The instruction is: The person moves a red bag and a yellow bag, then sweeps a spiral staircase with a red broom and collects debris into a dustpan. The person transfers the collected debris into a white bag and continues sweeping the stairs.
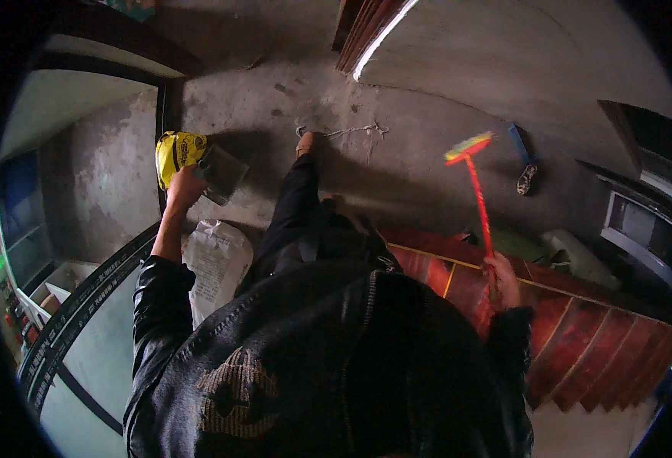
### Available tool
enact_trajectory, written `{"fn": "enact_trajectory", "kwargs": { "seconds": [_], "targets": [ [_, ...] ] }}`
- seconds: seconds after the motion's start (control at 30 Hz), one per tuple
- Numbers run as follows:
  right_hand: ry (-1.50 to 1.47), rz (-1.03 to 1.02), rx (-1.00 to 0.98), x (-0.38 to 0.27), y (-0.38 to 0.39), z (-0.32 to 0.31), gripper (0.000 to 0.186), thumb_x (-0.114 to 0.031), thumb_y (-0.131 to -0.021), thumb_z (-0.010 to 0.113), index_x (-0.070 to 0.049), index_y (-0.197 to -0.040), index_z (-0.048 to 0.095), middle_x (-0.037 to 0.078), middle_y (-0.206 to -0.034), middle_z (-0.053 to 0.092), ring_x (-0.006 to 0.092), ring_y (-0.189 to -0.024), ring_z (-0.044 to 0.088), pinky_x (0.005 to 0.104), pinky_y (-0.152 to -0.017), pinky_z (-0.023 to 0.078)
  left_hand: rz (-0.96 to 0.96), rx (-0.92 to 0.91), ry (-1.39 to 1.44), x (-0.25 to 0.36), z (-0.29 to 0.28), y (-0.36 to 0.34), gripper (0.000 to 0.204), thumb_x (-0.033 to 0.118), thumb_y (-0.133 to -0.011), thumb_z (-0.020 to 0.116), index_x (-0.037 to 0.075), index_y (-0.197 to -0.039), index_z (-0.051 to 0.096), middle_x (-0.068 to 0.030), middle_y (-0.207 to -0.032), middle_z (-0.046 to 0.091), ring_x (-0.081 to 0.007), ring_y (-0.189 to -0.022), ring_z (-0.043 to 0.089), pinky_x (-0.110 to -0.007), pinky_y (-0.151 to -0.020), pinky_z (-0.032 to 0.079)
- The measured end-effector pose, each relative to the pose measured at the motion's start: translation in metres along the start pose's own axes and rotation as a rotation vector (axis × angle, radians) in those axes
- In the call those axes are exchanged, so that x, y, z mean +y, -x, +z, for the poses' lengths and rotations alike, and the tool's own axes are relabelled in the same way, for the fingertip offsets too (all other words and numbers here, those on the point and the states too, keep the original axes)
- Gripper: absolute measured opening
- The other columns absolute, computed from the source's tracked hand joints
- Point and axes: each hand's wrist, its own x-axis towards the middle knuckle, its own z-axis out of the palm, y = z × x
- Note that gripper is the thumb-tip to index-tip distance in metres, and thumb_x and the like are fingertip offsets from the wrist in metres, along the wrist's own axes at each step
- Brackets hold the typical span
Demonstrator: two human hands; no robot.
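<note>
My left hand (pixel 185 188) is closed, held out to the left. From it juts a grey, flat-sided dustpan (pixel 226 172); its handle is hidden by my fingers. A yellow bag with dark print (pixel 178 155) is right against that hand; whether I grip it too I cannot tell. On the other side, my right hand (pixel 503 281) is wrapped round the red handle of a broom (pixel 479 200). The broom's head, with yellow-green bristles, points away from me over the floor and looks slightly blurred.
A white printed sack (pixel 215 263) stands by my left leg. Red panelled furniture (pixel 580 343) runs along the right, with a pale green sack (pixel 580 258) behind it. A blue-handled brush (pixel 521 153) and a thin rope (pixel 355 129) lie on the floor. A large mirror (pixel 95 141) is at left.
</note>
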Motion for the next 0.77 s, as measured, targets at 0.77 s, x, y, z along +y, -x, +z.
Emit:
{"fn": "enact_trajectory", "kwargs": {
  "seconds": [0.77],
  "targets": [
    [0.242,-0.267,-0.008,-0.107,-0.046,0.321,0.021,-0.003,-0.073,0.052,-0.004,-0.094,0.051,0.008,-0.058,0.052,0.0220,-0.045,0.056,0.0346,-0.039,0.045,0.125,-0.092,0.218,-0.043,0.075,0.103,0.050,0.018,-0.066,0.063,0.009,-0.115,0.056,-0.0219,-0.101,0.060,-0.0358,-0.098,0.056,-0.042,-0.085,0.045]
  ]
}}
